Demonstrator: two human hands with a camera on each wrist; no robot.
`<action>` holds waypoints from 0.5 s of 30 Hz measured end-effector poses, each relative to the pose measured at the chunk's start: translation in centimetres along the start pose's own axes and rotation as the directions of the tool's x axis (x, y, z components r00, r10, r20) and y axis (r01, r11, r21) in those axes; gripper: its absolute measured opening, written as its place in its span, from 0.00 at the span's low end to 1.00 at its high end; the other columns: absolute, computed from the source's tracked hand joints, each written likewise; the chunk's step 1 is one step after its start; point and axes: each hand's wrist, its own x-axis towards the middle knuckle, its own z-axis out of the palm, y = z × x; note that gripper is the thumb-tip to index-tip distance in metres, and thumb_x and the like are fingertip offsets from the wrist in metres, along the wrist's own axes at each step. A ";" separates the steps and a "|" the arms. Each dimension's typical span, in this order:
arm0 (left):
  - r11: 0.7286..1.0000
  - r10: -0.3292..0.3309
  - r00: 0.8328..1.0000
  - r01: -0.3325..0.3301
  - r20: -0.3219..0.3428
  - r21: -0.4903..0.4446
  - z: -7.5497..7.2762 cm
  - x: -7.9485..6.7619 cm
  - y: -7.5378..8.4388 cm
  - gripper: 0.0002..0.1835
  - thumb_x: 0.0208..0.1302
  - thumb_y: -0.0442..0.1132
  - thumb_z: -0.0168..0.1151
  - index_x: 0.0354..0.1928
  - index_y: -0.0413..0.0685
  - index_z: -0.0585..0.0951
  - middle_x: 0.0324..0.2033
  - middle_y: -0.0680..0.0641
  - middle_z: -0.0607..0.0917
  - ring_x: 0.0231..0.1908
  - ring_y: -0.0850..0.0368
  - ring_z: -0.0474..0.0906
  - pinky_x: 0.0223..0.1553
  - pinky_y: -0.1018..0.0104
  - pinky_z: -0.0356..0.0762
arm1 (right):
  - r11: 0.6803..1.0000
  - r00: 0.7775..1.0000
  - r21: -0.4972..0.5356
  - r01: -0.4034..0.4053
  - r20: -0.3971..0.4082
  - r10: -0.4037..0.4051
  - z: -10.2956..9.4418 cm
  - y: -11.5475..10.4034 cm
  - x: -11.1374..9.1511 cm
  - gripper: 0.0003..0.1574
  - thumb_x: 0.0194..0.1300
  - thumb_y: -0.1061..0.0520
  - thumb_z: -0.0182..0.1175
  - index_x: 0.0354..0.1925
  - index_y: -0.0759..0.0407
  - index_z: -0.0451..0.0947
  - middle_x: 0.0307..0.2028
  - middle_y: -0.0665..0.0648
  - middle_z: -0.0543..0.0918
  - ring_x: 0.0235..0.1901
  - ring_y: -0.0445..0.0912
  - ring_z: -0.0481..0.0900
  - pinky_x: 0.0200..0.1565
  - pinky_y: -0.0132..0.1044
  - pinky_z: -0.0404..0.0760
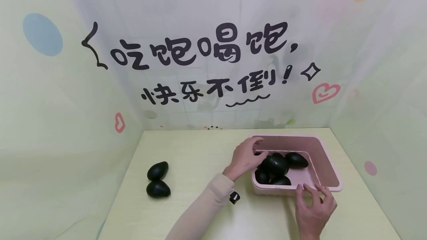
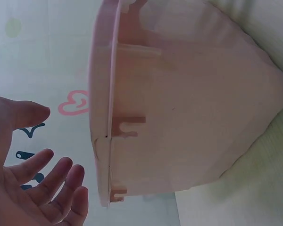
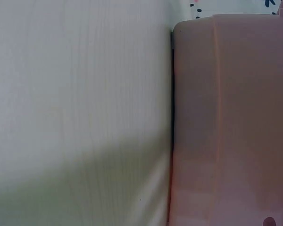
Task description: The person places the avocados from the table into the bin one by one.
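Dark avocados (image 1: pixel 278 164) lie heaped, several of them, toward the left side of a pink plastic bin (image 1: pixel 328 162). My left hand (image 1: pixel 245 158) is over the bin's left rim, its fingers loosely bent above the avocados. The left wrist view shows that hand (image 2: pixel 42 174) with nothing in it, beside the bin's rim. At the front rim, my right hand (image 1: pixel 315 210) holds the edge with bent fingers and thumb. Only a fingertip (image 3: pixel 270 221) shows against the bin's outer wall in the right wrist view.
Two more avocados (image 1: pixel 158 189) lie close together on the left of the pale wooden table (image 1: pixel 200 151). A printed backdrop (image 1: pixel 207 10) with black lettering stands behind the table, and pale fabric walls close in both sides. A small black device (image 1: pixel 234 197) is at my left wrist.
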 end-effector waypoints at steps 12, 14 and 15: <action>0.995 0.082 0.995 -0.079 -0.049 0.056 -0.7 -1.6 -0.3 0.27 0.69 0.53 0.67 0.67 0.54 0.82 0.47 0.50 0.87 0.39 0.62 0.79 0.38 0.73 0.74 | 1.000 1.000 0.005 -0.010 0.009 0.010 -0.1 -0.1 0.0 0.16 0.59 0.55 0.72 0.35 0.70 0.87 0.47 0.78 0.79 0.63 0.34 0.62 0.70 0.31 0.62; 0.995 0.088 0.994 -0.085 -0.057 0.058 -0.7 -1.8 -0.4 0.27 0.68 0.52 0.68 0.67 0.53 0.83 0.49 0.49 0.88 0.41 0.60 0.81 0.40 0.71 0.76 | 1.000 1.000 0.000 -0.010 0.012 0.010 -0.1 -0.1 0.1 0.16 0.59 0.55 0.72 0.35 0.70 0.87 0.48 0.78 0.79 0.63 0.34 0.62 0.68 0.27 0.63; 0.994 0.090 0.994 -0.086 -0.057 0.061 -0.7 -1.9 -0.5 0.27 0.68 0.52 0.67 0.67 0.53 0.83 0.50 0.49 0.88 0.42 0.60 0.81 0.40 0.71 0.77 | 1.000 1.000 -0.004 -0.011 0.016 0.011 -0.1 -0.1 0.1 0.16 0.59 0.55 0.72 0.35 0.71 0.87 0.48 0.78 0.78 0.64 0.34 0.62 0.66 0.25 0.63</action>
